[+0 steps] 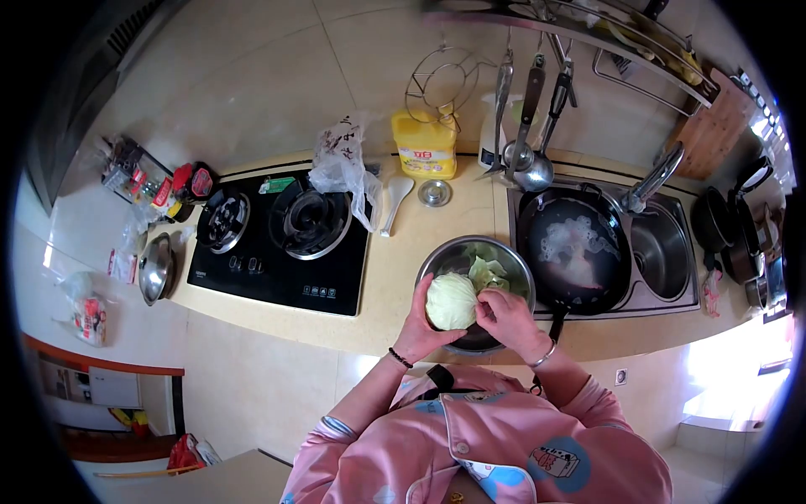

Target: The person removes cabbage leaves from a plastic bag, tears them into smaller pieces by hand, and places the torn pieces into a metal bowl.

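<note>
A pale green head of cabbage (451, 302) is held over a steel bowl (518, 258) at the front edge of the counter. My left hand (417, 323) wraps round its left side and underside, thumb and fingers against it. At its right side, my right hand (510, 319) is closed with the fingertips pinching the cabbage's edge; exactly what lies between them is partly hidden. Loose cabbage leaves (487, 273) rest inside the bowl, just beyond my right hand.
Right of the bowl, a black wok (537, 277) holding foamy water sits over the sink (690, 277), below the faucet (653, 178). A gas stove (277, 281) is at left. Behind stand a yellow jug (425, 147), a white spoon (396, 202) and a metal lid (434, 193). Utensils (531, 109) hang above.
</note>
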`<action>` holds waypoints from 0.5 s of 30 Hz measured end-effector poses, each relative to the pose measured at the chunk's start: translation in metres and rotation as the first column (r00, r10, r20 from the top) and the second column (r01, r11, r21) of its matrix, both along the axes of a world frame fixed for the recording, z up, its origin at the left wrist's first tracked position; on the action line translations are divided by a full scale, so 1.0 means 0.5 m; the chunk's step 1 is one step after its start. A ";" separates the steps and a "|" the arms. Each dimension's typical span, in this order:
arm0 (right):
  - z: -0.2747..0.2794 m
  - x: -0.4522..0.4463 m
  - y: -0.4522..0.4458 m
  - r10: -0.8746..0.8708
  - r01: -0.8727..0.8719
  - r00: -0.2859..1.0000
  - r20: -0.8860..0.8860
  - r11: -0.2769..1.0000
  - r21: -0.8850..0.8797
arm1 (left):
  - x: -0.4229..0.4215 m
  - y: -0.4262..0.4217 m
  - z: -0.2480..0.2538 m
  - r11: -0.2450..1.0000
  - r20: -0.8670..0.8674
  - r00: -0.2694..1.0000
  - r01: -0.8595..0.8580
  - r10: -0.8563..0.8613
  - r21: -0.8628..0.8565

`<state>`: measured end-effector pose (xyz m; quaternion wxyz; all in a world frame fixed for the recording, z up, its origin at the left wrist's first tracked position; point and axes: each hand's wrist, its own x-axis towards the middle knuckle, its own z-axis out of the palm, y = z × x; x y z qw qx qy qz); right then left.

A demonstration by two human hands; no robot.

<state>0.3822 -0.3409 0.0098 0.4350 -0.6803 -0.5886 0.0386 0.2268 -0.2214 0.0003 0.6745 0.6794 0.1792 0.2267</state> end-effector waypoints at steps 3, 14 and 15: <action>0.000 -0.005 0.005 -0.090 0.087 0.992 0.091 0.995 0.040 | 0.003 0.001 0.015 0.999 -0.020 1.000 -0.013 0.014 0.035; -0.001 -0.014 0.002 -0.243 0.290 0.923 -0.300 0.948 0.126 | -0.008 0.013 -0.031 0.586 0.222 0.974 0.201 -0.038 -0.785; -0.013 -0.010 0.004 -0.246 0.314 0.892 -0.380 0.941 0.126 | -0.006 0.015 -0.034 0.585 0.222 0.974 0.202 -0.038 -0.785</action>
